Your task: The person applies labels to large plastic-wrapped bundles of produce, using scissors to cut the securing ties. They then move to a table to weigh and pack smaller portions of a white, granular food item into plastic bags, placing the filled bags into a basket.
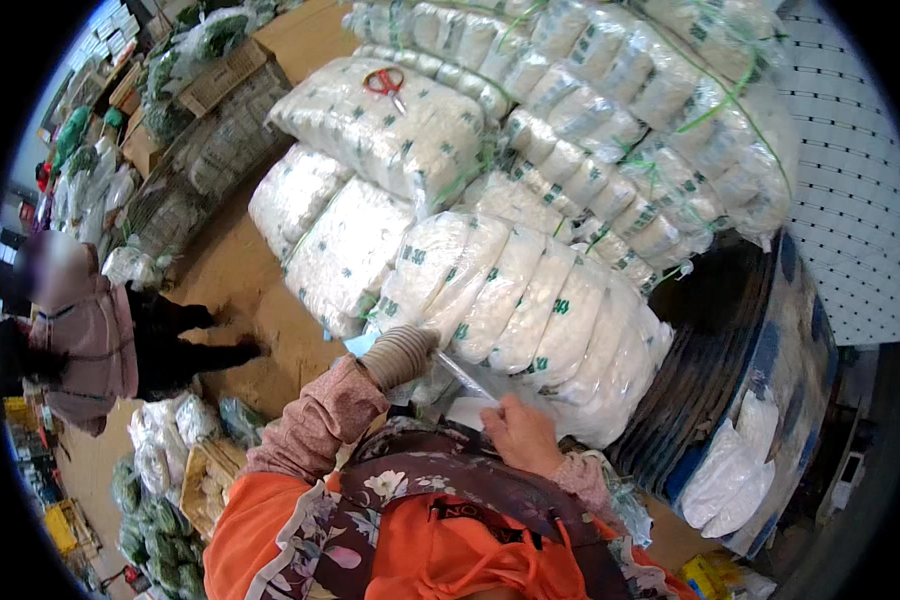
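A large clear bag (540,285) packed with rows of white bundles and printed with green marks lies in front of me. A narrow, shiny strip of clear plastic (465,378) is stretched along its near side, between my hands. My left hand (400,355), covered in a beige striped knit, is closed at the strip's upper left end; its fingers are mostly hidden. Bare and closed, my right hand (526,434) grips the strip's lower right end, beside the bag's near edge. Red-handled scissors (385,88) rest on another packed bag (375,125) farther off.
Tied stacks of white packages (610,110) rise at the back right. Stacked dark sheets (710,350) and a white plastic bag (732,470) are on my right. To the left stands a person (90,335); near them are bagged greens (155,540) and a woven basket (210,485).
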Demonstrator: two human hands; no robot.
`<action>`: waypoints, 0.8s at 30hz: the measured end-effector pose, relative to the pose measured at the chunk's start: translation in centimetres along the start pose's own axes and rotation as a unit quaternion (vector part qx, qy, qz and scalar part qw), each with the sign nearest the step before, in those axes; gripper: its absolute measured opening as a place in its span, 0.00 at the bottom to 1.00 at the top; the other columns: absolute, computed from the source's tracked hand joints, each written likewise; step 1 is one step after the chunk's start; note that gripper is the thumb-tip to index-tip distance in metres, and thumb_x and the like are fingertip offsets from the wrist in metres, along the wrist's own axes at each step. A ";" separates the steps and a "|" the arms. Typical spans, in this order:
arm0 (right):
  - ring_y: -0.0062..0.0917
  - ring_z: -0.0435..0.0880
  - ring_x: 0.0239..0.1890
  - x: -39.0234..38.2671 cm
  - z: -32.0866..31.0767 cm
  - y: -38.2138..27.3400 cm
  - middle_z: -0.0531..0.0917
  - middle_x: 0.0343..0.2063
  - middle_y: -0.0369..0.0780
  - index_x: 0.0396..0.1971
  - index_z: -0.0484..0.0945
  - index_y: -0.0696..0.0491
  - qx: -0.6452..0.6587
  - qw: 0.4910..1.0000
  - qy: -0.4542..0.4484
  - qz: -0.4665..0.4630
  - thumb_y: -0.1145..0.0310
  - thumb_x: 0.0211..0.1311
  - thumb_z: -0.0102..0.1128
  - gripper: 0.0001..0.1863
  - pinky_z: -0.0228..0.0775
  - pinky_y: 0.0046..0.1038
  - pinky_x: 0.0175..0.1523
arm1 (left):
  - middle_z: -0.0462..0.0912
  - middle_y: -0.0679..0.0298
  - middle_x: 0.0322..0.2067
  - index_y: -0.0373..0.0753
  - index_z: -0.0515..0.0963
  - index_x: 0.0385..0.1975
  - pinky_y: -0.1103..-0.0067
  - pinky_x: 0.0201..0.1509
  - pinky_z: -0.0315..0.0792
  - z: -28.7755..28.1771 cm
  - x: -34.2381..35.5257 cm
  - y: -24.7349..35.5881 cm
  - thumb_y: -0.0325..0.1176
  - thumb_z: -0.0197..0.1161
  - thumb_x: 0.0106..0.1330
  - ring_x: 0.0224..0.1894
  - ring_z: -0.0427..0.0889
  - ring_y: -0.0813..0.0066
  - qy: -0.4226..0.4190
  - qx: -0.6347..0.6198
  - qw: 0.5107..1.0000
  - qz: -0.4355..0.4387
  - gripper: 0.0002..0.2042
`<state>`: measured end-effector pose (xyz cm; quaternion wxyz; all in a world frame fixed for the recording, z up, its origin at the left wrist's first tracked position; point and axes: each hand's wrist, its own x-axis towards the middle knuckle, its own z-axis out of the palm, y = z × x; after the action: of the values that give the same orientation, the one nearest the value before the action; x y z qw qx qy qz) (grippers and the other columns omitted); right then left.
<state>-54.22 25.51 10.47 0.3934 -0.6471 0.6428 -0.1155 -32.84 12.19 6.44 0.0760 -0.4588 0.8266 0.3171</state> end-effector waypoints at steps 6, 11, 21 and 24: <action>0.46 0.77 0.31 3.6 3.6 0.8 0.77 0.26 0.51 0.32 0.71 0.59 0.071 0.989 -0.100 -0.080 0.56 0.66 0.39 0.20 0.66 0.39 0.37 | 0.79 0.49 0.28 0.35 0.74 0.33 0.64 0.33 0.72 2.1 -0.2 -6.0 0.30 0.54 0.55 0.30 0.79 0.52 0.003 -0.015 0.993 -0.116 0.08; 0.35 0.76 0.46 14.0 0.2 3.3 0.74 0.46 0.52 0.49 0.68 0.62 0.207 0.971 -0.085 -0.088 0.64 0.67 0.36 0.20 0.65 0.29 0.51 | 0.80 0.50 0.32 0.37 0.70 0.42 0.64 0.32 0.73 1.5 -0.4 -9.5 0.25 0.48 0.60 0.34 0.81 0.54 0.033 -0.013 0.987 -0.156 0.11; 0.37 0.79 0.41 28.3 4.3 -1.8 0.79 0.39 0.49 0.44 0.73 0.61 0.104 0.944 0.058 -0.308 0.71 0.59 0.52 0.15 0.71 0.29 0.46 | 0.80 0.51 0.35 0.45 0.68 0.49 0.68 0.37 0.74 -0.4 -0.7 -10.0 0.24 0.48 0.59 0.37 0.81 0.56 0.017 -0.060 0.980 -0.191 0.17; 0.38 0.80 0.38 28.3 4.5 -1.5 0.79 0.38 0.48 0.43 0.74 0.60 0.054 0.932 0.076 -0.351 0.74 0.56 0.54 0.13 0.72 0.29 0.45 | 0.80 0.52 0.35 0.46 0.69 0.50 0.68 0.40 0.74 -0.1 -0.8 -10.3 0.23 0.47 0.59 0.38 0.81 0.57 0.014 -0.089 0.976 -0.196 0.18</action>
<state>-45.99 0.85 -1.63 0.3123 -0.7987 0.3951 -0.3293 -24.09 8.79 2.23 0.0839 -0.6211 0.6899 0.3622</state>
